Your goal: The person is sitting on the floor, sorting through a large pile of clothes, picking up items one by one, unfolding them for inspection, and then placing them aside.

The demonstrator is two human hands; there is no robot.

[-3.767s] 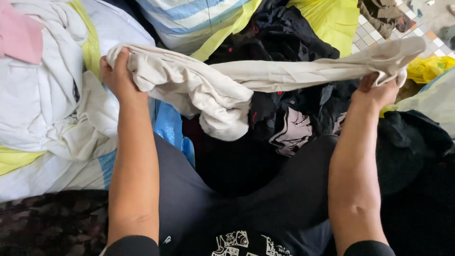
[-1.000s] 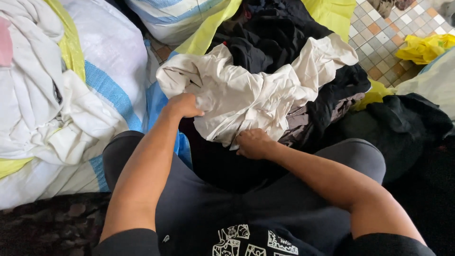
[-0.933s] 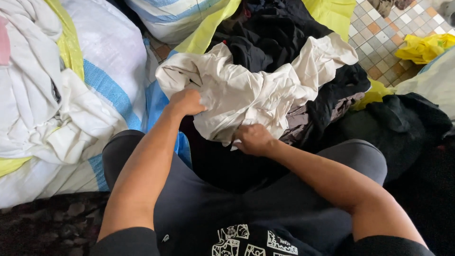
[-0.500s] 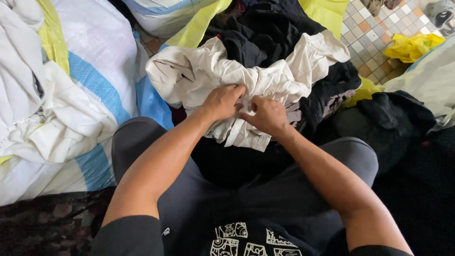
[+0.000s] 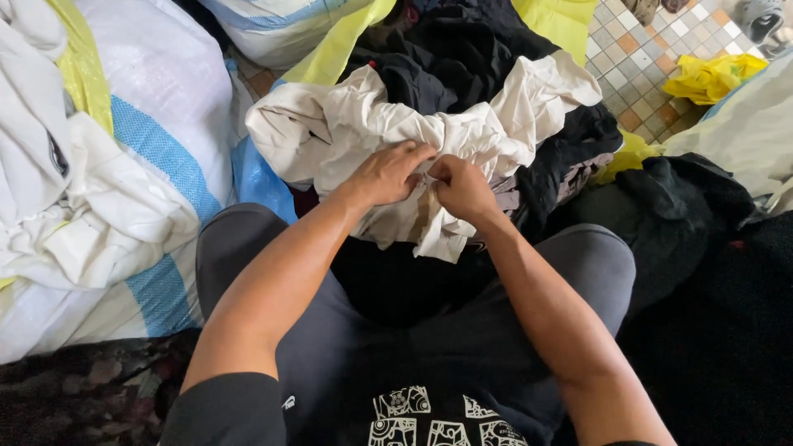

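A small-tiled floor [image 5: 640,78] shows behind heaped dark clothes [image 5: 462,49]; a white woven sack [image 5: 157,107] stands alongside; the cream garment [image 5: 347,124] lies bunched atop the heap; left hand [image 5: 387,173] and right hand [image 5: 462,188] meet, both pinching its middle.

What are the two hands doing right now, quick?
Left hand: closed, gripping the crumpled cream-white garment.
Right hand: closed, pinching the same garment beside the left.
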